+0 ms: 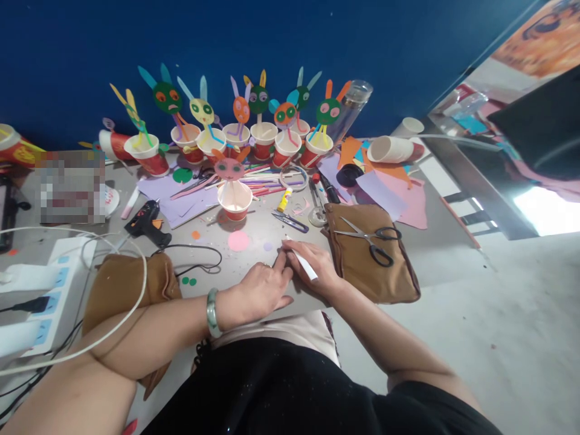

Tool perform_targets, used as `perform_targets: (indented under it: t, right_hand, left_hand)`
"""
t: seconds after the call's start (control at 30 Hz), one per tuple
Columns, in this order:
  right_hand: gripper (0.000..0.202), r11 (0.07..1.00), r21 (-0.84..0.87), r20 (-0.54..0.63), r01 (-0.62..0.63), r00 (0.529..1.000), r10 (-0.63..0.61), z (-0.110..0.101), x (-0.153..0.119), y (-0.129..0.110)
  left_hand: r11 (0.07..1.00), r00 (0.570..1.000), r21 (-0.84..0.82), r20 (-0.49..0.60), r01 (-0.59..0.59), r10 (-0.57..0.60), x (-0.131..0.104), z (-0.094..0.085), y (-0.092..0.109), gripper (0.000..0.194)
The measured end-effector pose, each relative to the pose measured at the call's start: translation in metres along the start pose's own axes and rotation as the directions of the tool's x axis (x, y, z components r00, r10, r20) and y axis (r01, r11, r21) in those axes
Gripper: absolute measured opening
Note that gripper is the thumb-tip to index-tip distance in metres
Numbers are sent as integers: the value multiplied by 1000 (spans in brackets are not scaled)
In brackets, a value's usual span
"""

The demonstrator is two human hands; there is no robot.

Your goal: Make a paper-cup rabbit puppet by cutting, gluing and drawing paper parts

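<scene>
My right hand is closed around a white pen, its barrel slanting back toward my body. Against its fingers rests my left hand, index finger stretched out and thumb apart; whatever lies under the fingertips is hidden. Just beyond the hands are a pink paper circle and a small lilac paper circle. Farther up lie thread snips and a yellow glue stick. A paper cup with a pink rabbit-eared figure stands in front of the others.
Several red-and-white cups with paper animal figures line the blue wall. Black scissors lie on a brown pouch at right. Leftward are a glue gun, another brown pouch, a power strip and loose cables. Purple paper lies behind.
</scene>
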State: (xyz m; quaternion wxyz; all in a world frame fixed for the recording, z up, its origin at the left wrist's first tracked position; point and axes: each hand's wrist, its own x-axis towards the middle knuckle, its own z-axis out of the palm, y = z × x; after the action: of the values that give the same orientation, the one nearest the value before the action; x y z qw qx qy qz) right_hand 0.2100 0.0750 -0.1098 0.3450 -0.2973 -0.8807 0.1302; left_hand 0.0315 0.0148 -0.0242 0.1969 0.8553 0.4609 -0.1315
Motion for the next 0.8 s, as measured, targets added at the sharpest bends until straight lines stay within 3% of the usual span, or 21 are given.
perform_targets:
  t: [0.17,0.5,0.8]
  right_hand:
    - [25,999,33,0,-38,999,38,-1,0,0]
    - [27,990,58,39,-126,992,124,-2,-1,0]
    - [27,979,96,40,-181,983,178,0,-2,0]
  left_hand:
    - [1000,1000,14,5,0,0,-1,0,0,51]
    - [997,987,76,-155,-25,37,5,25,-2,63]
    - [995,972,93,-229,-36,57,8,35,-3,70]
